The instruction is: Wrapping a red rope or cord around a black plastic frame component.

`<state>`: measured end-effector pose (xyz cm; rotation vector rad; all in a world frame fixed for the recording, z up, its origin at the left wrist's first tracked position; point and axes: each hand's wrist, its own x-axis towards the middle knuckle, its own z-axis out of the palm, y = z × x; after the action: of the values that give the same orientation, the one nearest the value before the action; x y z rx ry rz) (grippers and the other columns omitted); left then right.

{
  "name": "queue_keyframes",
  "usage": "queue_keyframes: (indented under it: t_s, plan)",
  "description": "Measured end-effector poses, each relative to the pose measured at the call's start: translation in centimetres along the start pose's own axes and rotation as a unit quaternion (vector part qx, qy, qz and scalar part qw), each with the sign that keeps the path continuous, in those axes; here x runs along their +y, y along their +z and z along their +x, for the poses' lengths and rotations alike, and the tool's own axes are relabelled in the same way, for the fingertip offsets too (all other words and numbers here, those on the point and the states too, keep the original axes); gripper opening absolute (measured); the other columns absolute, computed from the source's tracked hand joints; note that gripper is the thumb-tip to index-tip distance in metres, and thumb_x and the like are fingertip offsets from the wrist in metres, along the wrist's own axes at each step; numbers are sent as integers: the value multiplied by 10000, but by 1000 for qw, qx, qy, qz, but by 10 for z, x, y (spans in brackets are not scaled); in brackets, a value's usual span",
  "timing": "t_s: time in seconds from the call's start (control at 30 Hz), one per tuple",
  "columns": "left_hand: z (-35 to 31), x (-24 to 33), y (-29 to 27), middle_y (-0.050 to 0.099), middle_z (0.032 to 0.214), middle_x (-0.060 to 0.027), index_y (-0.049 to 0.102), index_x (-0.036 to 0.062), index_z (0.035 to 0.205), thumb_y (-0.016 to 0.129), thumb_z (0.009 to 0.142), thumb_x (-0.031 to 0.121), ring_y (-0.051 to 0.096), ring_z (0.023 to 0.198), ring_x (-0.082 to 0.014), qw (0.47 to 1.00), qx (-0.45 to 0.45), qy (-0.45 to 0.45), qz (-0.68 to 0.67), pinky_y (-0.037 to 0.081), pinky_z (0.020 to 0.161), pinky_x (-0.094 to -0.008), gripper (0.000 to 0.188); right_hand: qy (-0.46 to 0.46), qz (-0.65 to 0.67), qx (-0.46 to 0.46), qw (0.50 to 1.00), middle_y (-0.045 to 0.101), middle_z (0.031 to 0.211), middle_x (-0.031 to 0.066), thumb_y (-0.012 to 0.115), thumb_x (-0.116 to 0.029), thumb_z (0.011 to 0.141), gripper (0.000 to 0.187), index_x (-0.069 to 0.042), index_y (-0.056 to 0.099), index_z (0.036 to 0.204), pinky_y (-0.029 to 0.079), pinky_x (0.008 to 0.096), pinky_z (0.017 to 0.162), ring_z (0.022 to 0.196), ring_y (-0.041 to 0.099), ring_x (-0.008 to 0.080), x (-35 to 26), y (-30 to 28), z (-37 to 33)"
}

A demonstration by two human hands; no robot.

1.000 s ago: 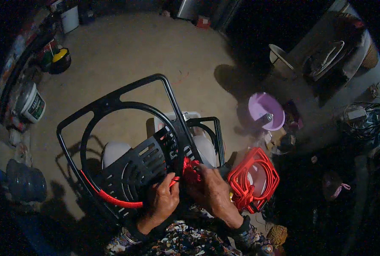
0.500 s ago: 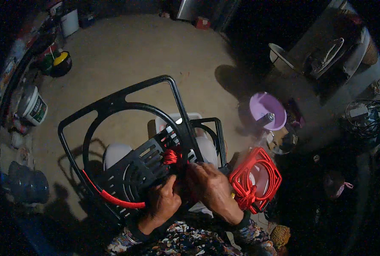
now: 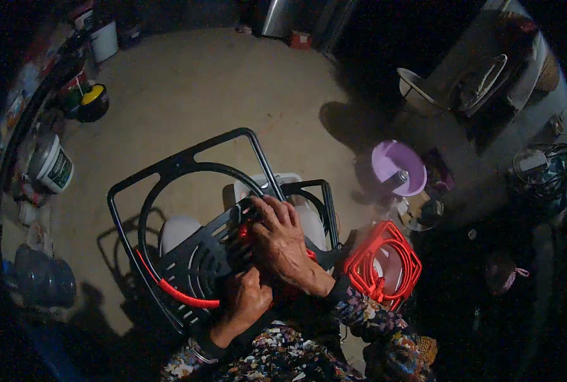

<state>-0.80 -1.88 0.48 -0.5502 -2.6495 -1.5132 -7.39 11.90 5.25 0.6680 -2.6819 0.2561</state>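
Note:
A black frame with a rounded hoop and a slotted panel leans across my lap. Red cord is wound tightly round part of its lower rim, up to my left hand. That hand is closed at the rim, thumb on top; its fingertips are hidden. My right hand lies over the panel, its fingers bent over a bundle of red cord that mostly disappears beneath it. A little red also shows beside the right hand's outer edge.
At my right stands a similar frame wrapped in red cord. Beyond it are a purple basin and a clear round container. A white tub sits behind the black frame. A white bucket and a large bottle line the left.
My right hand has moved up and left, from beside the cord bundle to over it. The black frame has shifted slightly right and down in view. My left hand stays at the rim.

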Motion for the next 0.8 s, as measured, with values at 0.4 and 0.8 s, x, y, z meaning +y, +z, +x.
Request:
queue_keyframes:
  t_s: [0.4, 0.8]
  plan:
    - [-15, -55, 47, 632, 923, -207, 613, 26, 1036, 630, 819, 91, 612, 867, -378, 958, 71, -89, -264, 479, 739, -411, 227, 398, 688, 149, 588, 628, 1018, 79, 580, -146, 777, 411, 10, 562, 1157, 475, 300, 873, 921, 602, 185, -13, -117, -28]
    - [10, 6, 6, 646, 877, -232, 554, -56, 1169, 626, 817, 93, 639, 757, -324, 980, -21, -90, -178, 494, 719, -363, 389, 511, 504, 48, 695, 634, 918, 35, 640, -134, 843, 303, -1, 573, 1107, 472, 240, 719, 799, 580, 102, 18, -131, -148]
